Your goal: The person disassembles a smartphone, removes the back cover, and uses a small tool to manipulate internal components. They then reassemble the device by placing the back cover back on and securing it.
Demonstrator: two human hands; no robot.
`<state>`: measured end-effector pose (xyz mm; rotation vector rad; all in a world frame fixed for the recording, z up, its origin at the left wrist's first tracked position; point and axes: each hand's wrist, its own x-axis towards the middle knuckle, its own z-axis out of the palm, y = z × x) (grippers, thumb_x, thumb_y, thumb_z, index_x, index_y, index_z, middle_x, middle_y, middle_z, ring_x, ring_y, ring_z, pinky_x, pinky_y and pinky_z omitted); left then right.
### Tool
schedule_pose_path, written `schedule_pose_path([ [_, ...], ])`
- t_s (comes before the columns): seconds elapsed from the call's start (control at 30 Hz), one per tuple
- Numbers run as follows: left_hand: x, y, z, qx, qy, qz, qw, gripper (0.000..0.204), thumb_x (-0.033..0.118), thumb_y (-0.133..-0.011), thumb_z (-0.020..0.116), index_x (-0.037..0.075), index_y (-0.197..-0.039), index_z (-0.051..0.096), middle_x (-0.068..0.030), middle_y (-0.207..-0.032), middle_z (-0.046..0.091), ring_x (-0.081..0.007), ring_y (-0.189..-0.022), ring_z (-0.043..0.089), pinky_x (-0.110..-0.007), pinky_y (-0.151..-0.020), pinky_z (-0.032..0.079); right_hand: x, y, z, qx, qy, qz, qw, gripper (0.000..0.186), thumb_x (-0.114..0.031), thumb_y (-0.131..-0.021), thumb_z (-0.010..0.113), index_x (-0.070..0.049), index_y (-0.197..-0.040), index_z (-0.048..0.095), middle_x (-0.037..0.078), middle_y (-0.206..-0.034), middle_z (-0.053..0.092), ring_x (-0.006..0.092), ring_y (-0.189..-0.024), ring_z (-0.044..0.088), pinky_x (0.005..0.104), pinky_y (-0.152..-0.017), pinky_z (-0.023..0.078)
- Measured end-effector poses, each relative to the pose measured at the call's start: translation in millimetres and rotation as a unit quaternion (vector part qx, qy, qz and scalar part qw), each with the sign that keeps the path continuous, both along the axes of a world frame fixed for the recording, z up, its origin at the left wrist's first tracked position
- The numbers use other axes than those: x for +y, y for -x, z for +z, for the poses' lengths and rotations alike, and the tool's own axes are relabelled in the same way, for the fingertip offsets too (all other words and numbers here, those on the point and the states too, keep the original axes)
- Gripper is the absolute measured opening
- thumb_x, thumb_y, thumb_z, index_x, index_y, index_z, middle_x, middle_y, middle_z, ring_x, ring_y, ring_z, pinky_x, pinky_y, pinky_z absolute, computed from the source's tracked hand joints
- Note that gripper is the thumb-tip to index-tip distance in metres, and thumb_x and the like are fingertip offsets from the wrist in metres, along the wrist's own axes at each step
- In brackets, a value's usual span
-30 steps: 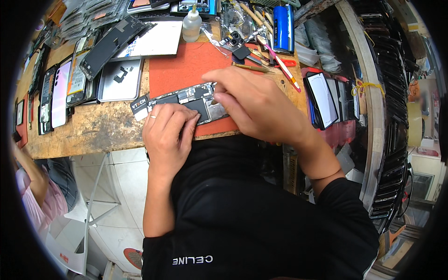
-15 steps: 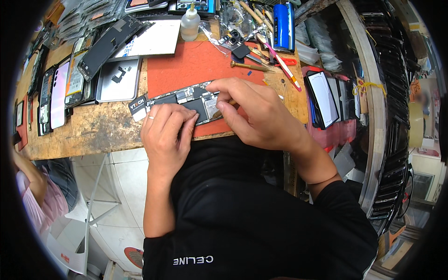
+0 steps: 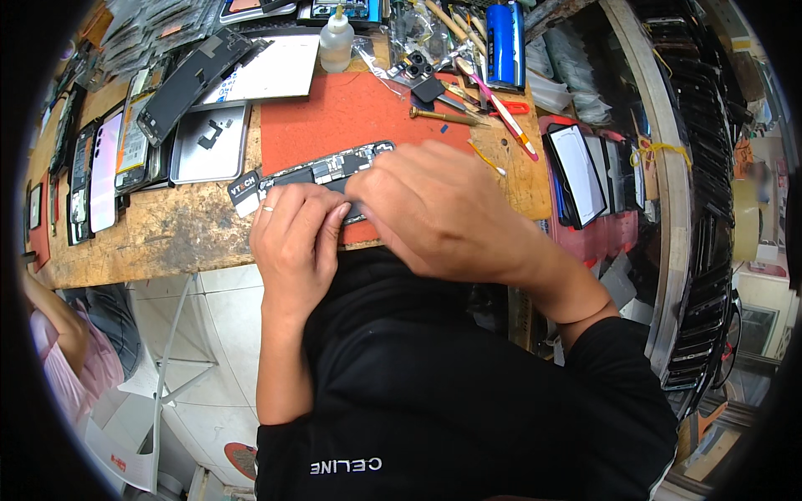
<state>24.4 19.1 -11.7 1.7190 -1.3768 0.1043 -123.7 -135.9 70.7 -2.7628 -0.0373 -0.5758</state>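
Note:
An opened smartphone [image 3: 322,169], its circuit boards and dark inner parts bare, lies at a slant near the bench's front edge. My left hand [image 3: 294,230] is closed over its lower left side, fingers bent onto the phone and thumb against the forefinger. Over the phone's right half is my right hand [image 3: 439,204], curled with its knuckles up. Its fingertips are turned down out of sight, so whatever they hold cannot be made out. A small black and white card [image 3: 245,194] sticks out at the phone's left end.
A red mat [image 3: 317,117] covers part of the wooden bench [image 3: 167,238]. Left stand a metal tray [image 3: 188,159] and phone parts. Behind are a clear dropper bottle [image 3: 337,42], a screwdriver [image 3: 439,116] and a pink-and-white brush [image 3: 510,121]. A swab [image 3: 487,157] lies right.
My right hand has moved left and turned over, knuckles up, now covering the phone's right part. Its finger and thumb showed before and are now hidden. My left hand stays almost still.

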Motion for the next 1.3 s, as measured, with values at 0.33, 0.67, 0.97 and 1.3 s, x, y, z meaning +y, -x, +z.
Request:
schedule_pose_path([
  [0.33, -0.2, 8.1, 39.8, 0.516, -0.043, -0.04, 0.855, 0.017, 0.016, -0.115, 0.061, 0.003, -0.106, 0.066, -0.0083, -0.103, 0.066, -0.0194, -0.096, 0.067, -0.034, -0.093, 0.058, -1.6, 0.6, -1.2, -0.03, -0.1, 0.047, 0.993, 0.035, 0.008, -0.074, 0.066, -0.005, -0.105, 0.055, 0.011, -0.1, 0.067, 0.0355, -0.09, 0.068, 0.045, -0.081, 0.05],
  [0.67, -13.1, -17.7, 31.7, 0.715, -0.051, -0.21, 0.665, 0.021, 0.025, -0.119, 0.055, 0.008, -0.115, 0.065, -0.0026, -0.118, 0.064, -0.0133, -0.116, 0.065, -0.036, -0.106, 0.059, -5.0, 9.8, -4.2, -0.019, -0.106, 0.013, 0.994, 0.033, 0.006, -0.075, 0.067, -0.005, -0.103, 0.055, 0.012, -0.097, 0.068, 0.0341, -0.088, 0.068, 0.0439, -0.079, 0.049],
  [0.97, -12.9, -25.7, 26.4, 0.733, -0.044, -0.228, 0.639, 0.019, 0.023, -0.117, 0.058, 0.007, -0.114, 0.066, -0.0044, -0.117, 0.067, -0.0162, -0.12, 0.067, -0.039, -0.106, 0.06, -5.4, 10.0, -4.3, -0.014, -0.118, 0.009, 0.993, 0.03, 0.006, -0.077, 0.067, -0.006, -0.101, 0.054, 0.013, -0.1, 0.072, 0.0341, -0.085, 0.068, 0.0429, -0.081, 0.052],
  [1.3, -11.1, -26.6, 25.2, 0.751, -0.023, -0.231, 0.618, 0.019, 0.023, -0.117, 0.06, 0.006, -0.113, 0.067, -0.0058, -0.114, 0.07, -0.0189, -0.118, 0.07, -0.041, -0.105, 0.062, -3.6, 10.8, -4.8, -0.016, -0.124, 0.004, 0.992, 0.029, 0.009, -0.08, 0.064, -0.003, -0.104, 0.053, 0.016, -0.1, 0.072, 0.0338, -0.081, 0.069, 0.0418, -0.076, 0.054],
])
